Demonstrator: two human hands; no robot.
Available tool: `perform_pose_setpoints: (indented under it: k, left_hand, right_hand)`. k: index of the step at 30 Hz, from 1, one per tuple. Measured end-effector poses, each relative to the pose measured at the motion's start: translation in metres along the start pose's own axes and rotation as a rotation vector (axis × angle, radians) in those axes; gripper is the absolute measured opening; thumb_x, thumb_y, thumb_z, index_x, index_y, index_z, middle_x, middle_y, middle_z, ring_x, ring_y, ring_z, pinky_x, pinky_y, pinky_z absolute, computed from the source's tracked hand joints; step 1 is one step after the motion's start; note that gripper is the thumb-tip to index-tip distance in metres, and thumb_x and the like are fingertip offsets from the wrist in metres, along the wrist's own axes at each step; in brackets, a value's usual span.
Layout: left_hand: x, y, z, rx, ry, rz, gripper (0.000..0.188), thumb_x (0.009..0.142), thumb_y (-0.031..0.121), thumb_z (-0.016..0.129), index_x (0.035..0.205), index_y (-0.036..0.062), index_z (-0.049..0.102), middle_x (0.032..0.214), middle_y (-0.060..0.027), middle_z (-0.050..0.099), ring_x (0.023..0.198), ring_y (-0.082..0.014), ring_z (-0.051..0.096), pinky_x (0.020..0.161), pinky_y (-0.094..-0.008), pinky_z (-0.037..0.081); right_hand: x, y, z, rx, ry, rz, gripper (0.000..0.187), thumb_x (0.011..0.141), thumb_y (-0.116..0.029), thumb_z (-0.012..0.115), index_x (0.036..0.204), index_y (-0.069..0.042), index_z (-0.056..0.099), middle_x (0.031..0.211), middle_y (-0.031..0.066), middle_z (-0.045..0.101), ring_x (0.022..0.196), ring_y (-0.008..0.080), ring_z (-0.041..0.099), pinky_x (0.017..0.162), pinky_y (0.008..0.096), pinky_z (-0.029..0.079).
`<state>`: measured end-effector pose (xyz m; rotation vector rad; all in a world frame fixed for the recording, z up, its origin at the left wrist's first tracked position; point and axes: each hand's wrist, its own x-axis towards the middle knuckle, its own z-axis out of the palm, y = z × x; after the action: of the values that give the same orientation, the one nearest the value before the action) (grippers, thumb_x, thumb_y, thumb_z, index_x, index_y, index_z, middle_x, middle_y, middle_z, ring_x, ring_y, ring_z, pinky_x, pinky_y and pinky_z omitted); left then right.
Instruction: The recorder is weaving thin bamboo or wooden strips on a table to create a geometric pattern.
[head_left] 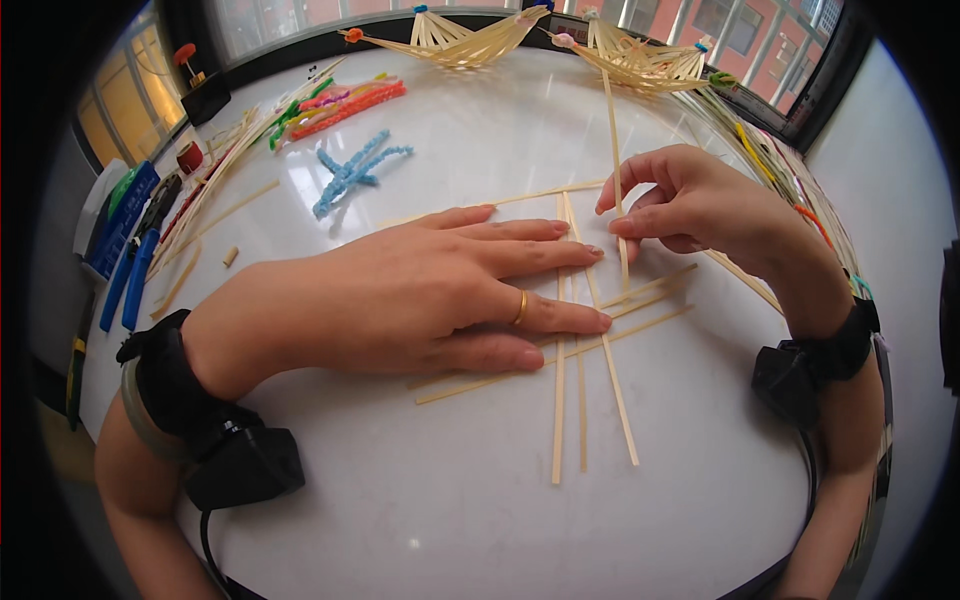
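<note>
My left hand (400,290) lies palm down with fingers stretched out, pressing on pale, flat bamboo strips. Several of these strips cross under its fingertips: lengthwise strips (558,420) run toward me, while crosswise strips (650,322) stick out to the right. The hand covers part of the crossing, so how they interlace there cannot be made out. Just right of these fingertips, my right hand (700,205) pinches a single bamboo strip (612,125) between thumb and fingers. That strip runs roughly lengthwise, its near end beside the crossing.
Blue pipe cleaners (350,178) lie beyond my left hand, with a coloured bunch (345,112) farther back. Blue-handled pliers (140,275) and a red spool (189,156) are at left. Two woven bamboo pieces (465,45) stand along the far edge; loose strips (775,165) line the right side.
</note>
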<state>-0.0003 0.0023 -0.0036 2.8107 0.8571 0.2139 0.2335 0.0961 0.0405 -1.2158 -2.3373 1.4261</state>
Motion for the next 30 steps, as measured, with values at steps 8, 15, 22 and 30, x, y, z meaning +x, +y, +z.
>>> perform_pose_setpoints:
  k: [8, 15, 22, 30]
  left_hand:
    - [0.0014, -0.0004, 0.0005, 0.004, -0.004, 0.002, 0.045, 0.098, 0.039, 0.05, 0.142, 0.0307, 0.048, 0.155, -0.0121, 0.031, 0.143, -0.0356, 0.028, 0.114, -0.0548, 0.024]
    - [0.0017, 0.0007, -0.0005, 0.005, -0.009, -0.002, 0.045, 0.098, 0.04, 0.05, 0.142, 0.0321, 0.047, 0.155, -0.0124, 0.031, 0.143, -0.0355, 0.028, 0.114, -0.0544, 0.024]
    - [0.0014, 0.0005, -0.0003, -0.005, -0.008, 0.0, 0.045, 0.099, 0.041, 0.049, 0.143, 0.0321, 0.047, 0.156, -0.0125, 0.029, 0.143, -0.0359, 0.028, 0.114, -0.0547, 0.023]
    - [0.0004, -0.001, 0.0001, -0.009, 0.001, 0.01, 0.045, 0.099, 0.04, 0.049, 0.142, 0.031, 0.048, 0.155, -0.0129, 0.03, 0.143, -0.036, 0.027, 0.114, -0.0556, 0.024]
  right_hand:
    - [0.0021, 0.0009, -0.0021, 0.066, 0.02, 0.105, 0.024, 0.084, -0.005, 0.066, 0.107, 0.0, 0.059, 0.071, 0.0059, 0.065, 0.047, 0.0018, 0.037, 0.041, 0.0189, 0.022]
    - [0.0039, 0.0014, -0.0019, 0.05, -0.034, 0.083, 0.024, 0.084, -0.006, 0.067, 0.106, -0.001, 0.061, 0.071, 0.0056, 0.066, 0.047, 0.0023, 0.038, 0.041, 0.0194, 0.023]
    - [-0.0025, -0.0055, -0.0019, -0.045, -0.118, 0.039, 0.02, 0.084, -0.009, 0.069, 0.102, -0.002, 0.061, 0.073, 0.0071, 0.069, 0.053, 0.0026, 0.045, 0.046, 0.0194, 0.03]
    - [-0.003, -0.0032, -0.0048, -0.098, -0.079, -0.113, 0.014, 0.079, -0.007, 0.075, 0.087, -0.003, 0.063, 0.079, 0.0044, 0.069, 0.067, 0.0066, 0.061, 0.056, 0.021, 0.044]
